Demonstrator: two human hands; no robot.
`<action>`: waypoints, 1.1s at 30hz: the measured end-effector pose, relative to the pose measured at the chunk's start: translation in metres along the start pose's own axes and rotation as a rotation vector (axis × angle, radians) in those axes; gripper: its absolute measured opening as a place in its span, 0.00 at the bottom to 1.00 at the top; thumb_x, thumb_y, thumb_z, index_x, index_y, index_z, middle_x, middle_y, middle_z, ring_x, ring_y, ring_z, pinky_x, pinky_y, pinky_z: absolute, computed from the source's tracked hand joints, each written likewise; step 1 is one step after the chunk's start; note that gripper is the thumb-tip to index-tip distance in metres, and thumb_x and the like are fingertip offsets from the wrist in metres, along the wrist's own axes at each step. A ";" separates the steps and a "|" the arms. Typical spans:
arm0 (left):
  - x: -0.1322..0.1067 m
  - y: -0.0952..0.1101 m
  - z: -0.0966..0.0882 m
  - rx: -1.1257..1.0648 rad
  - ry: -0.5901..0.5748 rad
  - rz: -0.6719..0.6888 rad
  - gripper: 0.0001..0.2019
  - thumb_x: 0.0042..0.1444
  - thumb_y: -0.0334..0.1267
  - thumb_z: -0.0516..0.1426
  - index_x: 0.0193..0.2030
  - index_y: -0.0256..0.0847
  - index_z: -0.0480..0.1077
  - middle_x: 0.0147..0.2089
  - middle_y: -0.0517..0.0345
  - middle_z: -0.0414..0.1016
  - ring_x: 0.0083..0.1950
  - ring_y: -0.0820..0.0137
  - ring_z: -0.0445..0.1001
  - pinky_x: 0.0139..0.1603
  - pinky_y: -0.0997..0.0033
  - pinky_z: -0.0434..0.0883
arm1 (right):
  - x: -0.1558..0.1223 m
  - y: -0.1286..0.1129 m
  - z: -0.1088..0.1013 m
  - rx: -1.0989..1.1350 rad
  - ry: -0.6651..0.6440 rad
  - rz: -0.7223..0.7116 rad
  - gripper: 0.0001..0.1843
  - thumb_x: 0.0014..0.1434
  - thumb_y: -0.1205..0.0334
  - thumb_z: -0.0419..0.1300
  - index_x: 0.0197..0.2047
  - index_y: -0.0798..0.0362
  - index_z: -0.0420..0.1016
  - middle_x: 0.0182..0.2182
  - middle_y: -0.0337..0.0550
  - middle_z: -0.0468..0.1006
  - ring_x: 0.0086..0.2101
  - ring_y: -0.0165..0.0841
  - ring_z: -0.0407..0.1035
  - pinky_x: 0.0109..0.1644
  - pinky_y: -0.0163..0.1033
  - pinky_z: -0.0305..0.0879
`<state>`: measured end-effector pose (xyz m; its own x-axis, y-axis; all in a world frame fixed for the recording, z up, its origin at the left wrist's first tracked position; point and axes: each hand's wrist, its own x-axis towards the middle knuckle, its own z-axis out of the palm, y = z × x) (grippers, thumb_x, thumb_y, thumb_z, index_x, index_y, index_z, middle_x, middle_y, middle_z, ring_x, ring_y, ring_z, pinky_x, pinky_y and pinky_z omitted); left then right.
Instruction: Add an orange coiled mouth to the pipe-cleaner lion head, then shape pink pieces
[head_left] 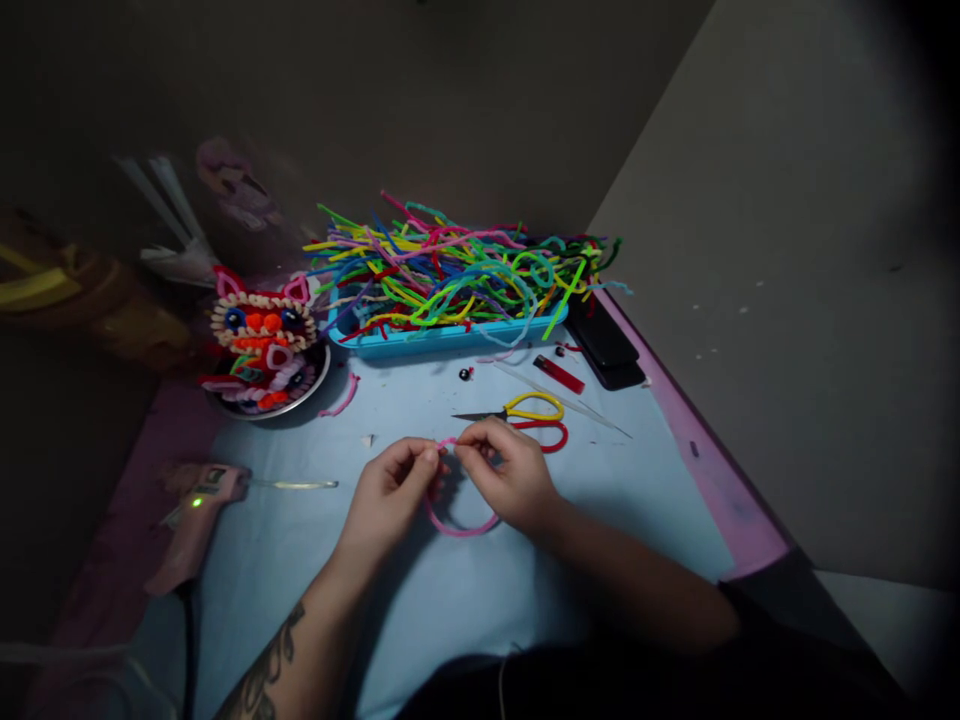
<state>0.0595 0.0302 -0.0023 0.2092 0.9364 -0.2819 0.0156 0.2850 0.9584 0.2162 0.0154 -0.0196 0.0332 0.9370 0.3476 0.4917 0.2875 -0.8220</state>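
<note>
A pink pipe cleaner [461,533] is bent into a loop between my hands, above the light blue table cover. My left hand [394,490] pinches it near one end, thumb against fingers. On the other side, my right hand [514,475] grips the pipe cleaner between thumb and forefinger. A short twisted stretch shows between the two pinches at the top of the loop. Just beyond my right hand lie scissors [536,403] with one yellow and one red handle, their blades pointing left.
A blue tray [450,342] at the back overflows with colourful pipe cleaners. Fuzzy animal figures [264,325] sit in a metal bowl [319,375]. A pink glue gun [196,525] with a lit green light lies left. A red lighter [559,375] and black phone [604,340] are at right.
</note>
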 end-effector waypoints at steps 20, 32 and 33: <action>-0.001 -0.001 -0.004 0.118 -0.026 0.124 0.11 0.52 0.46 0.61 0.29 0.40 0.72 0.25 0.61 0.68 0.27 0.72 0.63 0.29 0.73 0.63 | 0.009 0.002 -0.002 0.829 -0.356 0.556 0.11 0.49 0.57 0.67 0.26 0.54 0.73 0.21 0.34 0.70 0.24 0.25 0.60 0.29 0.33 0.58; 0.001 -0.005 -0.006 0.234 0.017 0.273 0.07 0.56 0.40 0.59 0.29 0.41 0.73 0.28 0.58 0.72 0.31 0.68 0.69 0.34 0.70 0.65 | 0.008 0.007 0.001 1.127 -0.556 0.809 0.15 0.52 0.54 0.66 0.27 0.54 0.67 0.19 0.34 0.68 0.20 0.25 0.60 0.25 0.32 0.53; 0.001 -0.006 -0.006 0.258 0.057 0.263 0.07 0.56 0.40 0.59 0.30 0.41 0.73 0.28 0.58 0.72 0.31 0.69 0.69 0.33 0.70 0.65 | 0.007 0.006 0.001 1.071 -0.513 0.775 0.16 0.53 0.51 0.65 0.29 0.54 0.67 0.20 0.35 0.70 0.21 0.26 0.62 0.27 0.33 0.55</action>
<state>0.0533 0.0310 -0.0090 0.1843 0.9827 -0.0191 0.2161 -0.0216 0.9761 0.2183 0.0238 -0.0221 -0.4427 0.8246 -0.3521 -0.3997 -0.5330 -0.7457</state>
